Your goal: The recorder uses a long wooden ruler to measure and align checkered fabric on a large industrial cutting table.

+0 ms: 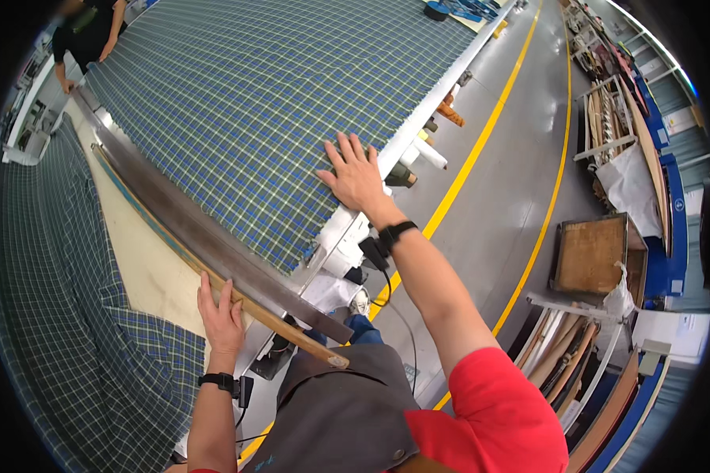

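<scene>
Plaid woven fabric [260, 106] in green, blue and white lies spread over the cutting table. My right hand [355, 180] is flat on it near the right edge, fingers apart. Across the fabric's near end runs a long flat dark metal bar [213, 236], jutting past the table edge. Beside it lies a long wooden strip [272, 318], blue-green along its far part, its near end close to my apron. My left hand [220, 325] touches this strip with spread fingertips, the palm low over the tabletop. More plaid fabric [65, 284] is heaped at left.
A co-worker [89, 35] stands at the far left, one hand by the bar's far end. Fabric rolls [429, 152] protrude below the table's white edge [414, 121]. A cable [413, 349] hangs beside me. Racks of rolls [562, 349] and a wooden crate [591, 254] line the aisle's right side.
</scene>
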